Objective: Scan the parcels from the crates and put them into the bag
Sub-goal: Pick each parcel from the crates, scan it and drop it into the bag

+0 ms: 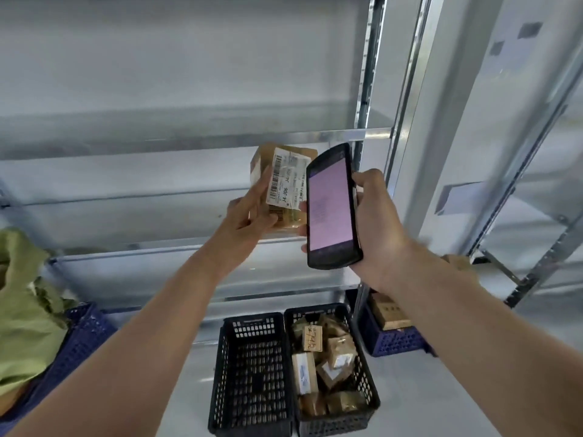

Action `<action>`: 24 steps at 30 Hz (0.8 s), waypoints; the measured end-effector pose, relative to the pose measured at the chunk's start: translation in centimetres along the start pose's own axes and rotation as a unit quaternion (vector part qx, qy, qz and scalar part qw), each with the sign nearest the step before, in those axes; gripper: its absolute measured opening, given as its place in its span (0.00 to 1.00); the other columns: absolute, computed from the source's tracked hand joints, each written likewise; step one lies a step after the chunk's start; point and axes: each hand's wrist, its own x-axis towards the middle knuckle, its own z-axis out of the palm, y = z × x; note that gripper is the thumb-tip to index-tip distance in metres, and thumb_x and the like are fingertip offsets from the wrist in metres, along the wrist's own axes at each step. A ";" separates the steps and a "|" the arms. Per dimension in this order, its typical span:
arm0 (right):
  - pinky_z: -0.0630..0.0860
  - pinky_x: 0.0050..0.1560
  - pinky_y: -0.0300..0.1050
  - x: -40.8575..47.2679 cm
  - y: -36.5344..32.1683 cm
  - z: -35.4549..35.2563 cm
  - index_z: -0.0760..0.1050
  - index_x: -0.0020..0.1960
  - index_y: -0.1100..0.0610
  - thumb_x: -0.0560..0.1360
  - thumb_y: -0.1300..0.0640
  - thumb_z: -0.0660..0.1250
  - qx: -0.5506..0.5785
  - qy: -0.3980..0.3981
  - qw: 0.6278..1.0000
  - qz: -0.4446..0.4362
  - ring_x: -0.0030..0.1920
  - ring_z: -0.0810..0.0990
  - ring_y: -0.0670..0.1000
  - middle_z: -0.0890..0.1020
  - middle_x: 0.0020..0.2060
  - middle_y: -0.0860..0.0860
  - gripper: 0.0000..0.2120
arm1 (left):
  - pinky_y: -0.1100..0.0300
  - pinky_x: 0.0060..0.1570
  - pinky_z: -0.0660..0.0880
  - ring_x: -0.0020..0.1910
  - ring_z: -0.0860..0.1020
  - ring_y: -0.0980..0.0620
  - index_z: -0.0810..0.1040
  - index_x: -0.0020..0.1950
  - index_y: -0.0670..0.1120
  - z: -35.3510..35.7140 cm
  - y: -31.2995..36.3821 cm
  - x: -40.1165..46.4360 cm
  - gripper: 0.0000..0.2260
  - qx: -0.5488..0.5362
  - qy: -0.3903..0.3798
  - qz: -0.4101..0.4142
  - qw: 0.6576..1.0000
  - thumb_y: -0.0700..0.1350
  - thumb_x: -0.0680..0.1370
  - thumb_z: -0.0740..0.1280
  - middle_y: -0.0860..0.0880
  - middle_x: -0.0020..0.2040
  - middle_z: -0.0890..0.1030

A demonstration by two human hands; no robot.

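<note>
Two bare forearms, no sleeves, left grip [249,212], right grip [378,228]

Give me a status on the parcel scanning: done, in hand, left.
Done: the left black crate looks emptied. In hand: the left hand holds a labelled parcel up to the scanner in the right hand. Left: parcels still fill the right black crate; the green bag waits at left.

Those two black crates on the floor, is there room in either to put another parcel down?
Yes: the left black crate looks bare, wall to wall. The right black crate beside it is crowded with parcels. The floor to its right, before the blue crate, is also free.
</note>
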 end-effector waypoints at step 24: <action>0.81 0.50 0.60 -8.0 -10.9 6.3 0.87 0.59 0.58 0.83 0.40 0.54 0.066 -0.180 0.981 -0.030 0.44 0.85 0.64 0.86 0.60 0.64 0.29 | 0.46 0.76 0.71 0.79 0.69 0.50 0.59 0.82 0.70 -11.1 15.2 2.2 0.34 0.045 0.002 0.169 0.985 0.37 0.86 0.63 0.56 0.80 0.68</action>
